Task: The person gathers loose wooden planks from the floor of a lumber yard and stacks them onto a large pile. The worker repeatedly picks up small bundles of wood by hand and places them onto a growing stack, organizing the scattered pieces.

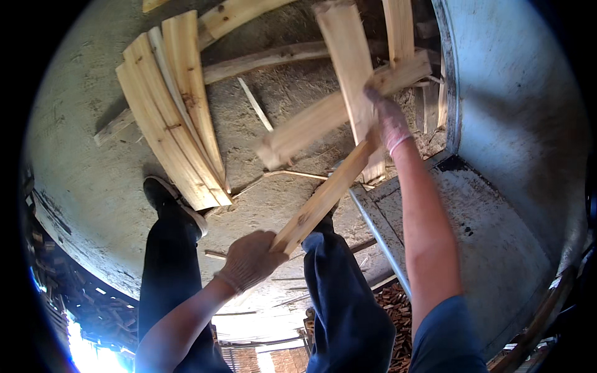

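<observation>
My left hand, in a pale knit glove, is closed around the near end of a narrow wooden board. That board slants up to the right, its far end close beneath my right hand. My gloved right hand reaches forward beside a long upright-lying plank and a blurred board that crosses it. Motion smears the fingers, so whether they grip either board is unclear.
Several long planks lie fanned on the dusty floor at left. Thin offcuts and chips are scattered around. A metal machine table and pale blue panel stand at right. My shoe is beside the planks.
</observation>
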`<action>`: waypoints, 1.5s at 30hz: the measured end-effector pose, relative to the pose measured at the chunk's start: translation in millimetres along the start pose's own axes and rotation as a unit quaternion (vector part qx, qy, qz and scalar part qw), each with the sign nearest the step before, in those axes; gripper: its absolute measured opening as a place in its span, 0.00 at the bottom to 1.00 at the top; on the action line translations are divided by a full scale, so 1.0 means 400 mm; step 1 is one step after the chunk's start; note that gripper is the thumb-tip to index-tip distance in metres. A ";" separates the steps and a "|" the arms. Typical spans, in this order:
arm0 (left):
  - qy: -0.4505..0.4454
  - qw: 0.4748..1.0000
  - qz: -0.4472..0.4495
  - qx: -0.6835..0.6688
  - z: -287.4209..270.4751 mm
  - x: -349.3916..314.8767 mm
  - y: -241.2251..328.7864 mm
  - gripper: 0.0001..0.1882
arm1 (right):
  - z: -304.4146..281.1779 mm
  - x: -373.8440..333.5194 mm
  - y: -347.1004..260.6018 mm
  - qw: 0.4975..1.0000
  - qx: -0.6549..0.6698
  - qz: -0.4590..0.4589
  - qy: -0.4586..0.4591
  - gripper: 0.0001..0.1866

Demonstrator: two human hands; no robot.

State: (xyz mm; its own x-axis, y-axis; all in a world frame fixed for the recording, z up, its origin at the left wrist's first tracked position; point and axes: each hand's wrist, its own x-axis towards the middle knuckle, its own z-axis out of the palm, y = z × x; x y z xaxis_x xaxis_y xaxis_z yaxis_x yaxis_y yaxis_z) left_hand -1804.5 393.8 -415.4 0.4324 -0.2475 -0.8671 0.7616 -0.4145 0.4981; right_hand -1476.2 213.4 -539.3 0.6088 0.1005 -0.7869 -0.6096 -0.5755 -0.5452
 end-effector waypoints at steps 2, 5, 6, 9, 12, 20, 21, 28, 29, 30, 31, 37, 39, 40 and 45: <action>-0.043 0.997 -0.064 -0.031 -0.046 -0.089 -0.006 0.25 | 0.025 -0.027 0.027 0.999 -0.039 0.006 -0.021 0.47; -0.068 0.976 -0.162 -0.130 -0.093 -0.282 -0.015 0.26 | 0.100 -0.096 -0.010 0.972 -0.174 0.077 -0.140 0.46; -0.047 0.960 -0.182 -0.207 -0.087 -0.353 -0.013 0.26 | 0.141 -0.122 -0.007 0.974 -0.127 0.033 -0.184 0.44; 0.022 0.915 -0.215 -0.341 -0.044 -0.487 -0.050 0.25 | 0.242 -0.156 0.039 0.947 -0.147 0.027 -0.286 0.39; 0.177 0.872 -0.180 -0.419 -0.016 -0.507 -0.082 0.17 | 0.359 -0.208 0.009 0.885 -0.339 -0.001 -0.317 0.34; 0.389 0.697 -0.052 -0.600 -0.182 -0.281 -0.196 0.14 | 0.647 -0.293 -0.135 0.912 -0.305 -0.018 -0.275 0.30; 0.390 0.694 -0.050 -0.603 -0.181 -0.272 -0.215 0.14 | 0.681 -0.302 -0.140 0.924 -0.265 -0.007 -0.275 0.30; 0.375 0.725 -0.020 -0.577 -0.175 -0.208 -0.357 0.15 | 0.750 -0.387 -0.242 0.868 -0.415 -0.039 -0.269 0.45; 0.363 0.758 -0.037 -0.541 -0.190 -0.212 -0.362 0.18 | 0.718 -0.416 -0.287 0.847 -0.463 -0.037 -0.258 0.46; 0.353 0.767 -0.026 -0.535 -0.196 -0.216 -0.369 0.19 | 0.682 -0.439 -0.337 0.825 -0.508 -0.037 -0.244 0.47; 0.345 0.778 -0.015 -0.524 -0.193 -0.214 -0.380 0.20 | 0.649 -0.453 -0.382 0.803 -0.549 -0.037 -0.229 0.47; 0.314 0.713 0.011 -0.627 -0.188 -0.192 -0.381 0.23 | 0.567 -0.369 -0.542 0.613 -0.755 -0.193 -0.133 0.52; 0.324 0.722 0.006 -0.612 -0.194 -0.183 -0.360 0.23 | 0.581 -0.287 -0.573 0.522 -0.807 -0.266 -0.071 0.51; 0.315 0.757 -0.013 -0.572 -0.222 -0.184 -0.345 0.24 | 0.565 -0.189 -0.553 0.472 -0.826 -0.305 -0.042 0.52; 0.350 0.735 -0.007 -0.581 -0.227 -0.082 -0.389 0.25 | 0.728 0.015 -0.587 0.355 -0.845 -0.400 -0.013 0.48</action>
State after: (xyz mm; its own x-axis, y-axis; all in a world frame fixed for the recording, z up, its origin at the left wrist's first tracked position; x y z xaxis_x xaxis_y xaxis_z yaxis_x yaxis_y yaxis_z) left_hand -1893.5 546.0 -465.2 0.2524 0.4288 -0.8674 0.4908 0.7158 0.4967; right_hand -1477.2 585.5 -500.5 0.2251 0.7748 -0.5908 0.9413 -0.0164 0.3373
